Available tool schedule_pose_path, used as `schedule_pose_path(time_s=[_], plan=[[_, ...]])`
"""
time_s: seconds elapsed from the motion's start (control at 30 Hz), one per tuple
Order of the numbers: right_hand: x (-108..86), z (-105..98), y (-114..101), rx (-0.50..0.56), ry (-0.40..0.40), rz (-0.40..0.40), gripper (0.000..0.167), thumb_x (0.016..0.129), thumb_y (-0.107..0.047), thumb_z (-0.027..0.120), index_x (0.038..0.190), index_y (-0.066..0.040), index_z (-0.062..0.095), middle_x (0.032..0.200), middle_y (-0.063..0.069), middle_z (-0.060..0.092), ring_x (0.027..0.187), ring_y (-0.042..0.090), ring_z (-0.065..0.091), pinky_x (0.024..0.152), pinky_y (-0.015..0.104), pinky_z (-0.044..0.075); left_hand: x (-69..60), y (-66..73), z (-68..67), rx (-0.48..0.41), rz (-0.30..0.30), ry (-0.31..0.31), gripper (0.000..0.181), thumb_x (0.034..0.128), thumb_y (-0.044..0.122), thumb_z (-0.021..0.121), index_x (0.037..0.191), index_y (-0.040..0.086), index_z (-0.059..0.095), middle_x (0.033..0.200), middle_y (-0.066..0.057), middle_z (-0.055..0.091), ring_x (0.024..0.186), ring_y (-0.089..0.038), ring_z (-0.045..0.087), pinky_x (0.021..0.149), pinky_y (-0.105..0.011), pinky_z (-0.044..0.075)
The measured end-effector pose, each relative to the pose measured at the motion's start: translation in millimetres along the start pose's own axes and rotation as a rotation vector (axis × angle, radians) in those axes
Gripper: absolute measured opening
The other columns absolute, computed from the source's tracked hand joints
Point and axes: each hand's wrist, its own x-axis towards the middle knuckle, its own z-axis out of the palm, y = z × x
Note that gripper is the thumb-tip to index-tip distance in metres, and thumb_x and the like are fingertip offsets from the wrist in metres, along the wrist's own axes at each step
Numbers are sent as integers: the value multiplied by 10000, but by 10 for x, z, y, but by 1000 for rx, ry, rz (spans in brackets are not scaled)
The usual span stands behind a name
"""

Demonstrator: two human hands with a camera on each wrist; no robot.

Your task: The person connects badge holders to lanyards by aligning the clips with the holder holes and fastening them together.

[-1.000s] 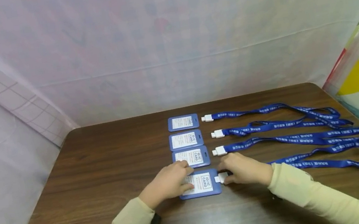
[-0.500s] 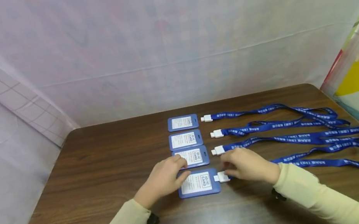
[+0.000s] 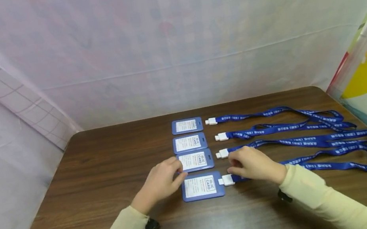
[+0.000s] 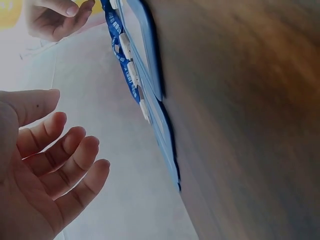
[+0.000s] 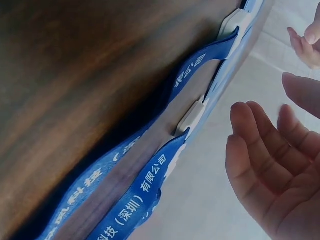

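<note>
My left hand [image 3: 163,179], fingers loosely curved, hovers at the left end of the nearest blue ID card holder [image 3: 198,187]. It holds nothing, as the left wrist view also shows. My right hand [image 3: 252,163] is raised over the nearest blue lanyard [image 3: 325,166], its relaxed fingers holding nothing. That lanyard's white clip [image 3: 228,180] meets the nearest holder's right edge. Behind it, several more card holders [image 3: 196,159] lie in a column, each with a lanyard [image 3: 303,142] stretched to its right. Small gaps separate their white clips [image 3: 223,153] from the holders.
Everything lies flat on a dark wooden table [image 3: 111,158]. A pale cloth [image 3: 173,52] hangs behind its back edge, with more cloth at both sides. Bands with dark devices [image 3: 152,227] sit at the wrists.
Both hands have let go of the nearest card holder and its clip. They have lifted and drawn apart, the left hand leftward and the right hand slightly rightward.
</note>
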Motion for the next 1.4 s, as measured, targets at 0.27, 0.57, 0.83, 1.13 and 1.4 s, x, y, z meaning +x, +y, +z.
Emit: schedule_pose_path(time_s=[0.27,0.57,0.83,1.13,1.4], plan=[[100,21,76,-7,39,-29,97,767,-161,717,739,-112,637,618,-95,552,517,4,457,477,176,413,-3,-20,7,-7,-3,-12,158,803,213,661,745,117,550,700,47,477,591,-93,447,507,-233,402],[245,-49,129,-98,3,-11,183,741,-161,736,848,-29,669,610,-70,527,509,36,432,466,186,393,20,-24,10,-10,2,-15,151,802,210,668,753,110,566,701,40,484,595,-94,451,505,-236,408],[358,-52,207,-112,-33,12,165,712,-146,756,825,-55,678,592,-67,500,521,73,420,465,221,370,16,-35,28,-20,-3,-27,147,811,206,659,750,112,565,705,35,485,592,-90,445,507,-229,403],[452,8,266,-151,-74,-2,237,672,-143,779,856,-34,675,803,48,638,727,188,581,674,339,501,34,-68,47,-44,-4,-14,127,800,165,667,811,57,601,741,-35,544,609,-107,465,525,-247,419],[522,53,297,-170,-112,5,266,662,-145,778,868,-18,668,804,58,622,741,213,575,697,360,494,50,-89,33,-32,1,-2,146,801,175,663,850,44,625,787,-50,583,641,-133,515,554,-283,460]])
